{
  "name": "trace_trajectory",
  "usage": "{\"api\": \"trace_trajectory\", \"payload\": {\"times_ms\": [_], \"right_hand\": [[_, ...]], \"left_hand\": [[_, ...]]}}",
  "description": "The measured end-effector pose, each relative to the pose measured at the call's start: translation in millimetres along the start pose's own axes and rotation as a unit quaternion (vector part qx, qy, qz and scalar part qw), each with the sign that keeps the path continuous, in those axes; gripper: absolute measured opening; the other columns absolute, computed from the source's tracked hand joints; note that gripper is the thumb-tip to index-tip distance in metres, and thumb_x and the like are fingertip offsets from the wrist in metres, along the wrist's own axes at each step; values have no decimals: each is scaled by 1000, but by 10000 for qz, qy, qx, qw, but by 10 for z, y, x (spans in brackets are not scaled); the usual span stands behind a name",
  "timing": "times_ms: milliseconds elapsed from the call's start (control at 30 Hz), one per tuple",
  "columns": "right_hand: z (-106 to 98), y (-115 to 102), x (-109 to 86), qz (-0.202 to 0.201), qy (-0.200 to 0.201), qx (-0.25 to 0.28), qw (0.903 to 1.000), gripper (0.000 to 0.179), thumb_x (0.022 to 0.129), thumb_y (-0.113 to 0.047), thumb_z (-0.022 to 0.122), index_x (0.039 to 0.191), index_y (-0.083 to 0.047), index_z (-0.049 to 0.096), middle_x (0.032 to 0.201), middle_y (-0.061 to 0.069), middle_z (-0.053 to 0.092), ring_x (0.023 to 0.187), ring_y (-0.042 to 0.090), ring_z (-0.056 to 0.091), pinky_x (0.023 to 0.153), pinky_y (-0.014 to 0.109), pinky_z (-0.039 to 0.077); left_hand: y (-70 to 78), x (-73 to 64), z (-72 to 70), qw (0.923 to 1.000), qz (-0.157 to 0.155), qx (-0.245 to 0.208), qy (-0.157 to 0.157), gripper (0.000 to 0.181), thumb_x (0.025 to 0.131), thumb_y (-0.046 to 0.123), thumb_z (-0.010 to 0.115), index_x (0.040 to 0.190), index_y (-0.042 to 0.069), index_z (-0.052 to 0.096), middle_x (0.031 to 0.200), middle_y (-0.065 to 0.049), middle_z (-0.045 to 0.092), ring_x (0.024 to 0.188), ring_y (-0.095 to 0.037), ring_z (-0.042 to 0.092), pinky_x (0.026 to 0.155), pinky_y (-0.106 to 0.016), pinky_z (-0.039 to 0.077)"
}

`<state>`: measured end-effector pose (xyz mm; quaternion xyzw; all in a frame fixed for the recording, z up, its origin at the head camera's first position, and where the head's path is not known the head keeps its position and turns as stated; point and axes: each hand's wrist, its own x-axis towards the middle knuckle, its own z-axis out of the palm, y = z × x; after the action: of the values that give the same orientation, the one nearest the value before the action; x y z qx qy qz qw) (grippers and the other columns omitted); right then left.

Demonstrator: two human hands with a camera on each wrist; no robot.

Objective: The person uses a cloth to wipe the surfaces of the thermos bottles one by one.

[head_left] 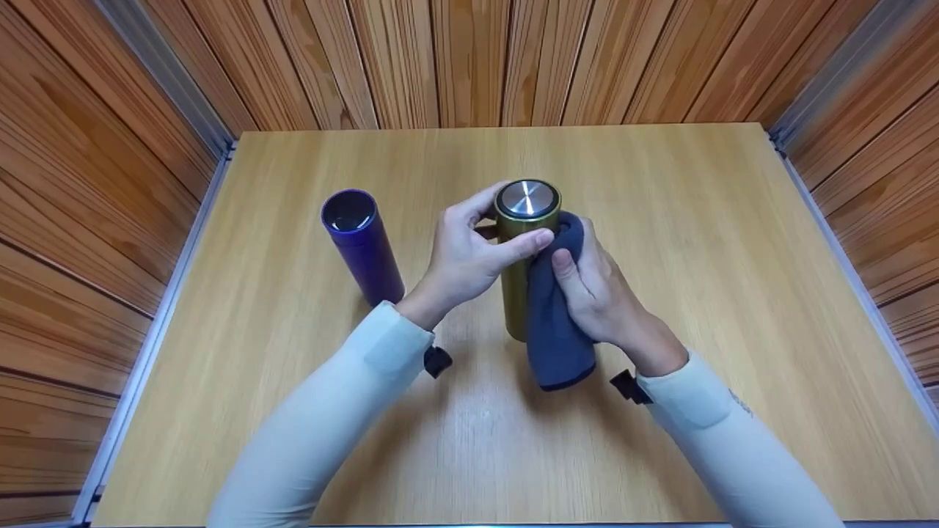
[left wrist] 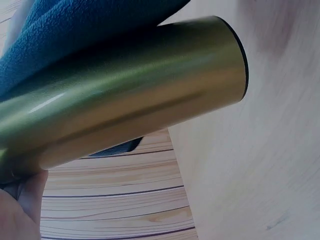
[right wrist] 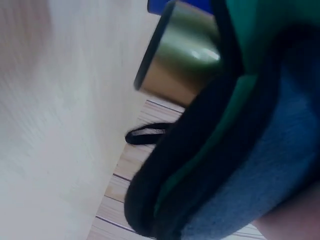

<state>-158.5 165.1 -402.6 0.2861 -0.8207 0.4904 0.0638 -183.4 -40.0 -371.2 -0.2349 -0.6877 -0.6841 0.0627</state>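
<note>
The left hand point(head_left: 469, 253) grips a gold-green vacuum flask point(head_left: 515, 301) just below its brushed-metal lid point(head_left: 527, 199), the thumb laid across the near face and the fingers curled round the far left side. The right hand point(head_left: 605, 293) holds a folded dark blue-grey cloth point(head_left: 557, 323) against the flask's right side, thumb on the near side of the bundle and fingers behind it. The cloth runs from just below the lid down past the base, and the right wrist view shows its black edging and green inner face. The flask is near the middle of the wooden tabletop point(head_left: 697, 220), lid up; its base seems to be lifted off the surface, though the angle makes that hard to confirm. Left of the flask stands 1 purple cylindrical bottle point(head_left: 370, 257) with a dark, glossy top, its lower end close by the left wrist. Both arms wear pale sleeves point(head_left: 323, 418), with 1 small black piece point(head_left: 438, 361) at each cuff. Wood-plank panels point(head_left: 469, 66) rise behind and on 2 sides, with grey metal rails point(head_left: 147, 389) along the side edges.
</note>
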Motion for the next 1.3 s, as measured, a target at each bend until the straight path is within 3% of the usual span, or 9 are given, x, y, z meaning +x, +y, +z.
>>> {"api": "trace_trajectory", "payload": {"times_ms": [133, 300, 533, 667, 933, 1133, 1300], "right_hand": [[-28, 31, -26, -45, -319, 30, 9995, 48, 107, -26, 43, 145, 2, 31, 119, 13, 48, 109, 21, 49, 87, 42, 41], [-24, 41, -65, -127, -435, -175, 9988, 62, 99, -20, 50, 152, 1, 26, 135, 16, 45, 121, 25, 46, 100, 48, 40], [63, -46, -89, -327, 121, -1506, 9880, 59, 103, -22, 54, 151, 4, 29, 135, 20, 47, 119, 30, 45, 101, 48, 39], [82, -101, -62, -414, 443, -1787, 9820, 60, 104, -23, 56, 150, 6, 31, 136, 21, 48, 118, 31, 46, 102, 47, 39], [10, -97, -9, -486, 514, -925, 9932, 51, 103, -17, 57, 144, 6, 38, 123, 16, 53, 108, 24, 52, 91, 42, 44], [-28, -60, 9, -164, 173, -52, 9997, 37, 105, -11, 51, 136, 5, 38, 115, 13, 54, 102, 20, 54, 84, 37, 45], [-40, -46, 19, 80, -27, 638, 9979, 33, 107, -9, 45, 137, 4, 36, 108, 10, 53, 97, 23, 54, 81, 34, 45]], "left_hand": [[-8, 1, -13, 9999, -42, -58, 72, 52, 85, 22, 86, 131, 6, 67, 117, -3, 73, 104, -18, 68, 86, -38, 59], [-15, 2, -30, 9998, -151, -8, 160, 51, 87, 24, 85, 131, 6, 67, 117, -3, 73, 103, -18, 68, 87, -37, 59], [-5, 5, 7, 9988, -154, 214, 424, 54, 84, 28, 87, 130, 7, 68, 117, -2, 73, 103, -15, 68, 85, -35, 59], [-6, -11, 38, 9987, -54, 269, 436, 56, 83, 28, 88, 131, 7, 67, 118, -1, 73, 105, -13, 69, 84, -34, 60], [-14, -35, 46, 9996, 143, 164, 161, 55, 83, 23, 87, 131, 6, 67, 119, -2, 73, 106, -16, 69, 85, -37, 59], [-24, -41, 33, 9999, 38, 47, 119, 57, 83, 24, 87, 133, 8, 66, 120, -1, 73, 107, -16, 68, 86, -37, 59], [-39, -57, 14, 9998, -58, -153, 123, 55, 85, 23, 86, 133, 9, 66, 120, -1, 72, 107, -19, 69, 87, -39, 59]]}}
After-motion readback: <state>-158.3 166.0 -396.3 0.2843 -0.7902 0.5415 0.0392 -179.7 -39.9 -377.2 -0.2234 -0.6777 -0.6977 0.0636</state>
